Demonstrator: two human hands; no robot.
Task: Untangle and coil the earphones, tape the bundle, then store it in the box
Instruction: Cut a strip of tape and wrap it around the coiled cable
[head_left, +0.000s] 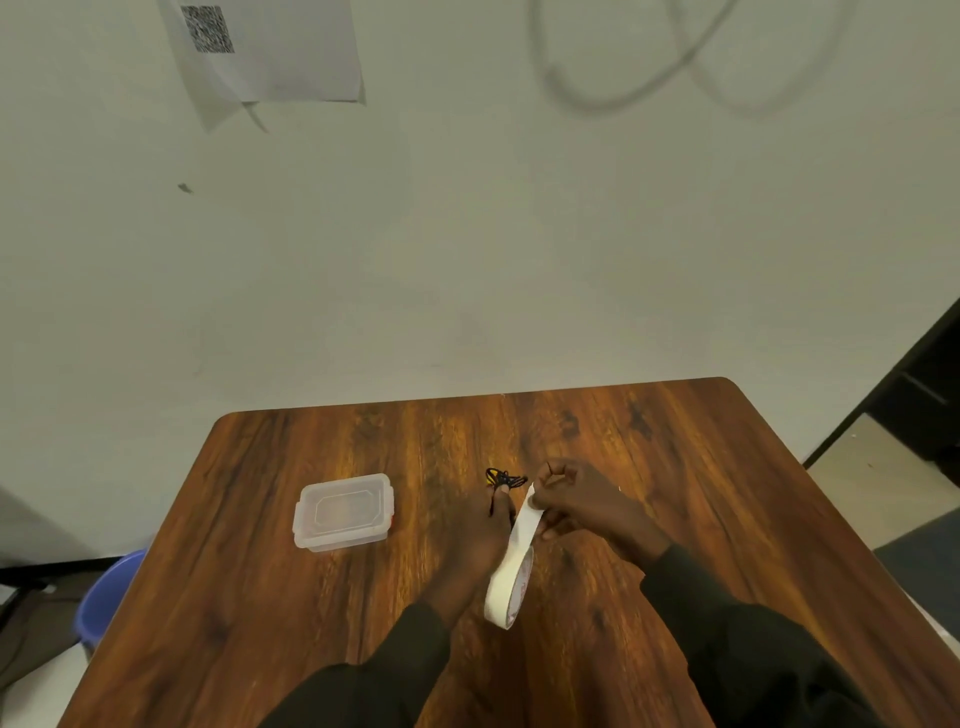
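A small black and yellow bundle of earphones (503, 479) pokes out past the fingertips of my left hand (480, 540), which is shut on it above the table. A roll of white tape (510, 582) hangs just right of that hand. A strip runs up from the roll to my right hand (582, 501), which pinches the strip's free end beside the earphones. A clear plastic box (343, 510) with its lid on sits on the wooden table (311, 623) to the left of both hands.
The table stands against a pale wall with a paper sheet bearing a QR code (265, 47). A blue bin (106, 597) stands on the floor off the table's left edge. Dark furniture (930, 395) is at the far right.
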